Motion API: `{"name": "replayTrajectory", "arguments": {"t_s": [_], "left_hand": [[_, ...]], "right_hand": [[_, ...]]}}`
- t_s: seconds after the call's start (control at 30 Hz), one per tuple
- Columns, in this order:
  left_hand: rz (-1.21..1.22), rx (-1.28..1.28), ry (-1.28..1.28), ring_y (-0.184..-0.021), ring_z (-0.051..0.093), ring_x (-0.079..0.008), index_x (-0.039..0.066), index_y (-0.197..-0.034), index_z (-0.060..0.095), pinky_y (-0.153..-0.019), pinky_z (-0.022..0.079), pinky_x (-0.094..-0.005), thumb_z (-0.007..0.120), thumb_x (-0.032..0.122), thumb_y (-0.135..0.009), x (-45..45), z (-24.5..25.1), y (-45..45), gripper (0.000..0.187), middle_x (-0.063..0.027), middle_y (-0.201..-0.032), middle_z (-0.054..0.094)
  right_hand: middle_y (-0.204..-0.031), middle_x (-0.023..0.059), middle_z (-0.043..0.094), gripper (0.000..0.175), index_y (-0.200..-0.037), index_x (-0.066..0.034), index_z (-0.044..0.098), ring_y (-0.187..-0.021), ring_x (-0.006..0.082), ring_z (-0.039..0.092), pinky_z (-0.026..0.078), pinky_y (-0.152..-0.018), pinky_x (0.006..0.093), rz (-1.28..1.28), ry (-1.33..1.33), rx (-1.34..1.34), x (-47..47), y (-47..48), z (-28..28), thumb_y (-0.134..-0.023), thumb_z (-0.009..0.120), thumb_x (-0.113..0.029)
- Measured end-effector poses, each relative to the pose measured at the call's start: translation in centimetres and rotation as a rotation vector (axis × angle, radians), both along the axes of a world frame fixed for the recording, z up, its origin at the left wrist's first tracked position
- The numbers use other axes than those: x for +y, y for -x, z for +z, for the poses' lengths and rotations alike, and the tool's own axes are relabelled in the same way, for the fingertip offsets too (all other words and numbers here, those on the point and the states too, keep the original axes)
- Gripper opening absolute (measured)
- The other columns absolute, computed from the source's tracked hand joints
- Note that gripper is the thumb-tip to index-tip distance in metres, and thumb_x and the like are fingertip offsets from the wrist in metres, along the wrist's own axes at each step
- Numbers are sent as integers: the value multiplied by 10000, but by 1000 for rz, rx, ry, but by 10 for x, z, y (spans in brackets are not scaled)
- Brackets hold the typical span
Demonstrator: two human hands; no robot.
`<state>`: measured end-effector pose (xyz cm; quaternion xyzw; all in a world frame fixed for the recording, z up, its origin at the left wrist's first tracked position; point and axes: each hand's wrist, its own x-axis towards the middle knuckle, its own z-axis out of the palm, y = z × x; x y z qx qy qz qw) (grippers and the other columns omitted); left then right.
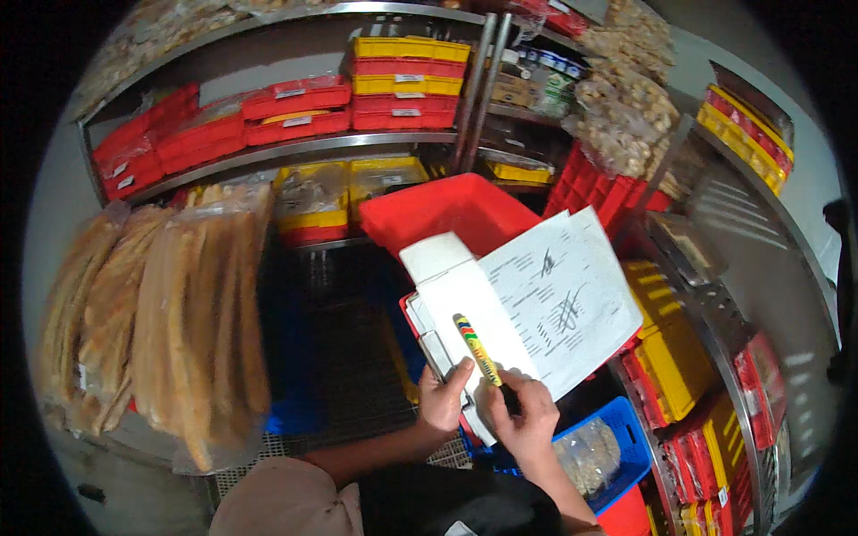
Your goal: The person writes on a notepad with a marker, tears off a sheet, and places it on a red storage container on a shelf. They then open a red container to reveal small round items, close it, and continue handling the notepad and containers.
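My left hand [440, 404] grips the near-left edge of a red clipboard [406, 311], its thumb lying beside the metal clip [437, 355]. A blank white sheet [486, 301], with its far end folded over, lies on the board. Fanned out to the right are printed paper sheets [566, 301] with handwritten pen strokes. My right hand [526, 412] pinches a yellow marker [477, 348] by its dark end, over the blank sheet. The marker's other end points away from me. Whether the dark part is a cap cannot be told.
Behind the papers stands a red plastic crate [456, 208]. Bagged baguettes [201, 328] hang at left. Metal shelves [301, 151] carry red and yellow crates [410, 84]. At lower right, a blue crate [627, 462] holds a bag; yellow crates [670, 362] line the right rack.
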<state>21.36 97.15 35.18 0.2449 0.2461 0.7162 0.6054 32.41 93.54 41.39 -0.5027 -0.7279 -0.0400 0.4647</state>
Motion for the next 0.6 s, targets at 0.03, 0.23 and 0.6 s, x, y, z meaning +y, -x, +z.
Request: {"name": "replayTrajectory", "arguments": {"t_s": [0.03, 0.23, 0.6], "left_hand": [[24, 23, -77, -948, 566, -103, 49, -1146, 527, -829, 453, -262, 611, 54, -873, -3, 0, -2, 285, -29, -1055, 611], [126, 26, -151, -920, 555, -110, 30, -1131, 506, -795, 459, -270, 621, 24, -855, -16, -24, -18, 299, -32, -1032, 577], [562, 144, 393, -876, 569, -244, 18, -1204, 425, -762, 490, -394, 673, 157, -727, -29, -13, 31, 556, -100, -1005, 540]], "right_hand": [[-813, 139, 645, 202, -909, -36, 656, -721, 287, 629, 502, -651, 343, 14, -41, 24, -2, -6, -1, -717, 708, -74], [-790, 119, 595, 263, -936, 2, 655, -729, 285, 595, 477, -609, 360, 286, -117, -92, 3, -22, -21, -695, 706, -91], [-818, 95, 621, 112, -854, -50, 636, -727, 217, 583, 465, -681, 300, 574, -21, 400, 93, -82, -51, -751, 648, -10]]}}
